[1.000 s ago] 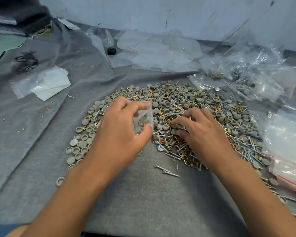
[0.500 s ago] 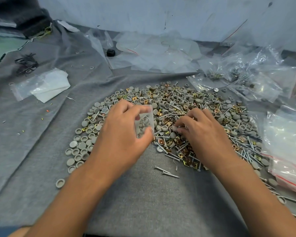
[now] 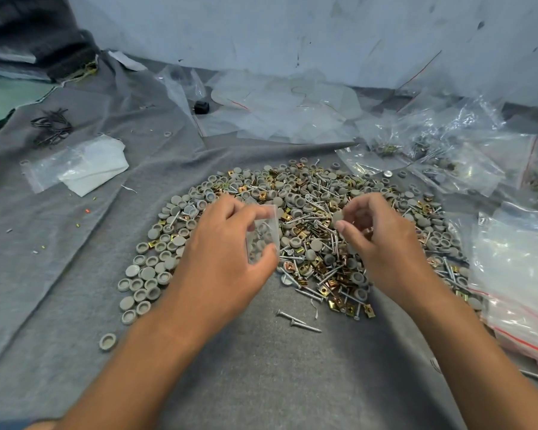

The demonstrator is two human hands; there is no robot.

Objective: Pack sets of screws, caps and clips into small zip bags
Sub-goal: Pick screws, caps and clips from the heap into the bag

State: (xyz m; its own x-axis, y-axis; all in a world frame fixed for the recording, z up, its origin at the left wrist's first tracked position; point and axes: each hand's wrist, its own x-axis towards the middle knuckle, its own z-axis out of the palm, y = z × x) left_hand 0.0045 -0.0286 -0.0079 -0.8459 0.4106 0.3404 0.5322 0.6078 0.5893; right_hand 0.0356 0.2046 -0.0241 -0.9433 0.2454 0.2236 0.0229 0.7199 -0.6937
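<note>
The left hand (image 3: pixel 227 259) is pinching a small clear plastic zip bag (image 3: pixel 263 235), while at its 3 o'clock the right hand (image 3: pixel 382 240) is pinching a round grey plastic cap (image 3: pixel 337 219).

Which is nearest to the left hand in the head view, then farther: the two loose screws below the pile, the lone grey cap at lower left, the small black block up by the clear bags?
From the left hand, which holds a small zip bag:
1. Two loose screws, just below and to its right on the cloth.
2. Lone grey cap, lower left, apart from the pile.
3. Small black block, far up by the clear bags.
</note>
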